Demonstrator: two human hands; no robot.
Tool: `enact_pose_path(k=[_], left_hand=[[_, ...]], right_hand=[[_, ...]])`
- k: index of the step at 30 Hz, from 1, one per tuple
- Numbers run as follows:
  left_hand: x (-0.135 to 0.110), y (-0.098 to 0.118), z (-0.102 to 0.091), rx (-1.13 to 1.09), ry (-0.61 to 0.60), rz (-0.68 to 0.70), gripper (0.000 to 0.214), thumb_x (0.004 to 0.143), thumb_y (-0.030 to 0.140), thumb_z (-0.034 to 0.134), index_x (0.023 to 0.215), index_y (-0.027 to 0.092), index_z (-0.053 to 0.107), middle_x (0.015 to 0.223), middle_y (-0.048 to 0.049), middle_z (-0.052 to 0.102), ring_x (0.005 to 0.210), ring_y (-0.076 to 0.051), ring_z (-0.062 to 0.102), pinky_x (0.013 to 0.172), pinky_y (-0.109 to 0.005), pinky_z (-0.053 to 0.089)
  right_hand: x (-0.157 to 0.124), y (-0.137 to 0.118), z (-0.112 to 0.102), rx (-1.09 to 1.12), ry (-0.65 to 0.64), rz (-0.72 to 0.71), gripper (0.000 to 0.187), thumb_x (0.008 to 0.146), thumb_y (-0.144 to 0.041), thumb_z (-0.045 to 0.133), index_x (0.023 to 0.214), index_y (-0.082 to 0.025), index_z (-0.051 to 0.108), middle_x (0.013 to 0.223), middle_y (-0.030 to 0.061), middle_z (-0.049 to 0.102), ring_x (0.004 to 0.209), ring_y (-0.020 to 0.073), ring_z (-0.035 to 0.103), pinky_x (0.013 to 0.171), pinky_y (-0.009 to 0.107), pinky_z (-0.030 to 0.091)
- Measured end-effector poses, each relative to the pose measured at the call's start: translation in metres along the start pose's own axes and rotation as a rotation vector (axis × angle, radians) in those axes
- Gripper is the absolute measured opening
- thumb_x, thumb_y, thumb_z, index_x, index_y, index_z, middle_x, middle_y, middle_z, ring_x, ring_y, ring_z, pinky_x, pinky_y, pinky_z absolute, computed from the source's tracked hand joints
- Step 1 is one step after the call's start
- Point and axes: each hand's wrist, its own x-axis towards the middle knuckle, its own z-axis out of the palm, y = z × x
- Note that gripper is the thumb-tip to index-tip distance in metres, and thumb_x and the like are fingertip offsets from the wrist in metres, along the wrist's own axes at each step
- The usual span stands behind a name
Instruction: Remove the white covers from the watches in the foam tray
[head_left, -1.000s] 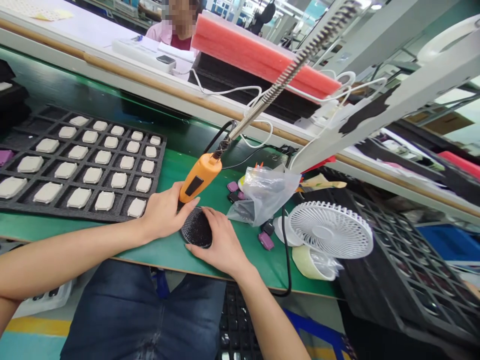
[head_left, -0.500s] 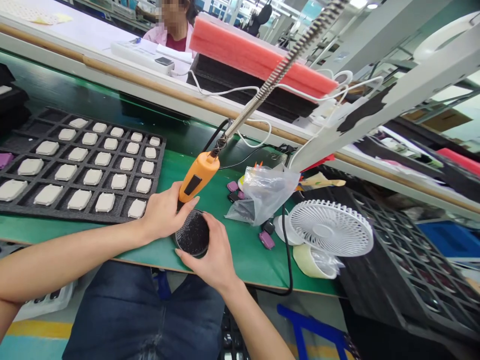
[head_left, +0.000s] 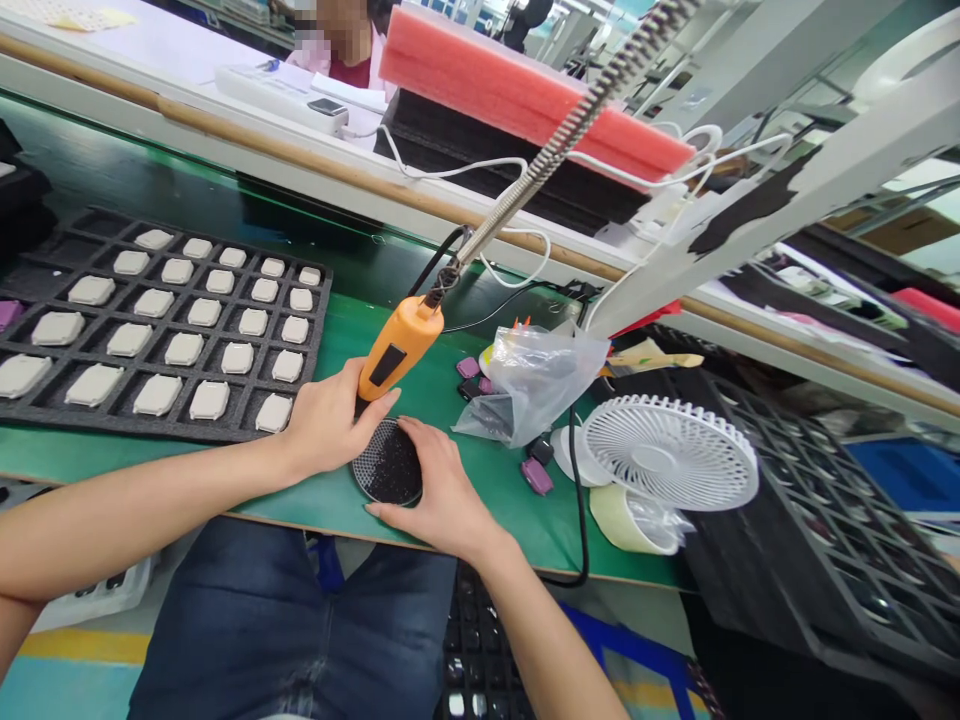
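My left hand (head_left: 326, 420) is wrapped round the lower end of an orange electric screwdriver (head_left: 401, 345), which hangs tilted from a metal coil spring (head_left: 555, 150). Its bit is hidden behind the hand. Just right of it, my right hand (head_left: 439, 490) grips the rim of a round black dish (head_left: 369, 470) with fingers on the far side and thumb on the near side. The dish has a grid of small holes, and tiny dark screws (head_left: 395, 465) are heaped toward its right half. It sits at the front of the green bench (head_left: 307, 495).
To the left lies a black foam tray (head_left: 225, 425) with many pale square parts. On the right are a clear plastic bag (head_left: 525, 390), small purple parts (head_left: 537, 476), a white fan (head_left: 671, 455), a tape roll (head_left: 626, 520) and a black cable (head_left: 577, 500). A co-worker (head_left: 349, 45) sits beyond the shelf.
The dish lies flatter, and more of its bare hole grid shows at the left. My right hand has shifted slightly right with a looser curl. My left hand and the screwdriver have barely moved.
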Motion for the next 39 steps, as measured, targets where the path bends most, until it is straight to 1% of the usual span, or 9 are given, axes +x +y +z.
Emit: enact_pose_path(k=[2,4,6,12,17,24,30,36,39], left_hand=[[0.0,0.0,0.0,0.0,0.004,0.003,0.054,0.102,0.069,0.039,0.121,0.021,0.054,0.099,-0.0018,0.075,0.085,-0.019,0.075,0.066,-0.029,0.045],[0.0,0.0,0.001,-0.002,0.008,0.008,0.053,0.102,0.068,0.04,0.121,0.021,0.054,0.097,-0.0015,0.075,0.085,-0.019,0.075,0.065,-0.029,0.045],[0.0,0.001,0.001,-0.006,0.011,0.013,0.053,0.102,0.067,0.04,0.122,0.02,0.054,0.097,-0.0013,0.075,0.086,-0.019,0.076,0.065,-0.028,0.045],[0.0,0.0,0.0,-0.02,0.014,0.025,0.053,0.102,0.067,0.04,0.124,0.02,0.053,0.1,-0.0017,0.075,0.088,-0.018,0.076,0.066,-0.027,0.046],[0.0,0.001,-0.002,-0.029,0.01,0.034,0.051,0.103,0.066,0.04,0.123,0.021,0.053,0.099,-0.0012,0.076,0.088,-0.018,0.076,0.064,-0.027,0.044],[0.0,0.0,-0.001,-0.04,-0.004,0.052,0.051,0.103,0.064,0.04,0.125,0.02,0.052,0.099,-0.0018,0.076,0.09,-0.017,0.077,0.063,-0.027,0.043],[0.0,0.0,-0.001,-0.039,-0.002,0.05,0.051,0.103,0.065,0.039,0.125,0.02,0.052,0.099,-0.0018,0.076,0.088,-0.018,0.076,0.063,-0.028,0.042],[-0.001,0.0,-0.001,-0.039,-0.016,0.051,0.051,0.103,0.064,0.04,0.126,0.02,0.052,0.099,-0.0014,0.076,0.09,-0.018,0.077,0.064,-0.028,0.042],[-0.001,0.0,-0.001,-0.035,-0.011,0.047,0.053,0.103,0.065,0.039,0.127,0.02,0.052,0.099,-0.0014,0.075,0.09,-0.019,0.077,0.063,-0.028,0.042]], right_hand=[[0.007,0.004,-0.01,0.002,-0.065,-0.018,0.104,0.083,-0.085,0.061,0.159,-0.018,0.038,0.153,0.0152,0.043,0.145,0.0232,0.045,0.123,0.047,0.048],[0.013,0.004,-0.012,-0.008,-0.07,0.009,0.092,0.091,-0.079,0.057,0.157,-0.017,0.041,0.15,0.0147,0.046,0.142,0.0207,0.048,0.122,0.045,0.05],[0.019,-0.001,-0.007,-0.034,-0.041,0.058,0.08,0.096,-0.071,0.055,0.154,-0.016,0.045,0.147,0.014,0.048,0.139,0.0193,0.049,0.123,0.045,0.049],[0.028,-0.007,0.018,-0.11,0.02,0.132,0.065,0.099,-0.06,0.056,0.145,-0.016,0.053,0.141,0.0123,0.052,0.134,0.0169,0.051,0.121,0.042,0.05],[0.027,0.006,0.014,-0.133,0.04,0.151,0.049,0.103,-0.048,0.054,0.137,-0.013,0.058,0.132,0.0106,0.057,0.125,0.0121,0.056,0.115,0.036,0.054],[0.035,0.002,0.017,-0.198,0.046,0.193,0.058,0.1,-0.059,0.056,0.134,-0.012,0.059,0.127,0.0106,0.058,0.121,0.012,0.057,0.112,0.035,0.055],[0.036,0.008,0.015,-0.211,0.058,0.223,0.046,0.104,-0.049,0.051,0.128,-0.012,0.061,0.119,0.0087,0.061,0.11,0.0074,0.059,0.105,0.029,0.057],[0.024,-0.005,0.017,-0.218,0.099,0.182,0.066,0.099,-0.06,0.057,0.147,-0.016,0.051,0.143,0.0127,0.051,0.135,0.0174,0.051,0.12,0.043,0.051],[0.019,-0.007,0.019,-0.211,0.093,0.159,0.059,0.1,-0.052,0.057,0.147,-0.016,0.052,0.144,0.0123,0.05,0.137,0.0174,0.05,0.121,0.043,0.05]])
